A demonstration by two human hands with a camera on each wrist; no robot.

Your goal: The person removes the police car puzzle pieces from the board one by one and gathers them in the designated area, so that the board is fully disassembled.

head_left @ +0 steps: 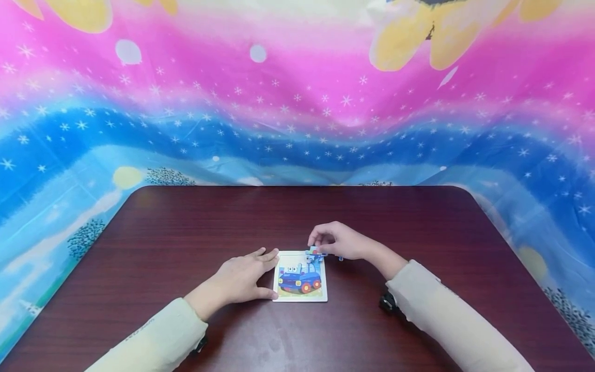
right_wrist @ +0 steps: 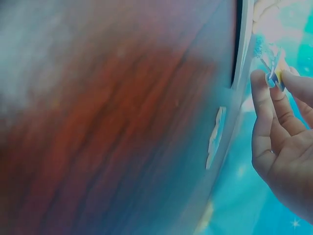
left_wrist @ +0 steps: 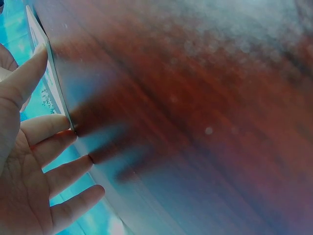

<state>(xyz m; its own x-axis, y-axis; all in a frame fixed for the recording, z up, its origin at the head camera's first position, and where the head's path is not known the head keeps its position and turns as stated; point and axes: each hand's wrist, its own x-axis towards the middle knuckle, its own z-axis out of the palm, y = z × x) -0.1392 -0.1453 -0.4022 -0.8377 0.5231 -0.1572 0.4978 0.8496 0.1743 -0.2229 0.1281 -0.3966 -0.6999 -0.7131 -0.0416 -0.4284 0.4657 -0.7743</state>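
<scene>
A small square jigsaw puzzle (head_left: 324, 292) in a white frame shows a blue cartoon vehicle with red wheels. Along its left edge lies my left hand (head_left: 239, 279), fingers spread, thumb at the near corner and fingertips at the far one. In the left wrist view its thumb and fingers (left_wrist: 46, 125) touch the frame's side. Over the puzzle's far right corner, my right hand (head_left: 341, 240) pinches a multicoloured puzzle piece (head_left: 314, 250) between thumb and fingers. The right wrist view shows this piece (right_wrist: 279, 73) edge-on, tilted at the fingertips.
Another loose puzzle piece (right_wrist: 216, 138) lies on the table to the right of the frame, mostly hidden by the right hand in the head view. The dark red-brown wooden table (head_left: 209, 217) ends at a colourful printed cloth (head_left: 297, 119) behind it.
</scene>
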